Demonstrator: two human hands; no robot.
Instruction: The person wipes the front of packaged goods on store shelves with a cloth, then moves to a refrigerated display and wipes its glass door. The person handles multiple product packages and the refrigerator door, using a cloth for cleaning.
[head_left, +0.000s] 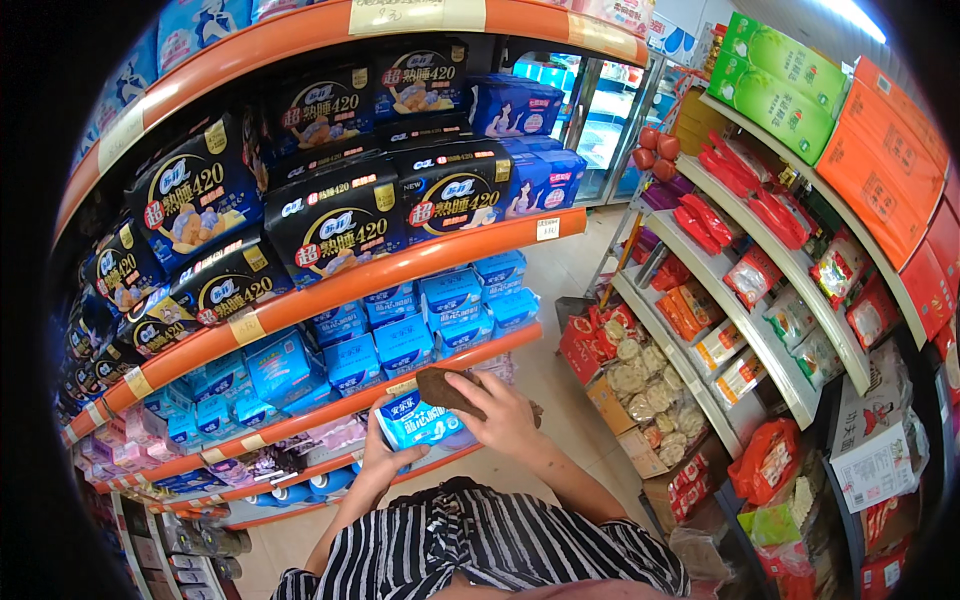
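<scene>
A blue soft pack of sanitary pads (420, 420) is gripped at its left end by my left hand (386, 450), with the thumb along its lower edge. My right hand (495, 412) holds a folded brown cloth (454, 390) against the pack's upper right corner, so part of the pack is hidden. Both hands are in front of the lower shelves. Just beyond them, stacked blue packs (405, 345) of similar look fill a shelf with an orange front edge (360, 397).
Black packs of pads (337, 217) crowd the shelf above, beside dark-blue packs (547, 180). On the right, a grey shelf unit (697, 382) carries bagged foods, with round noodle cakes (652, 382) low down. A tiled floor aisle (547, 367) runs between, towards glass-door coolers (607, 127).
</scene>
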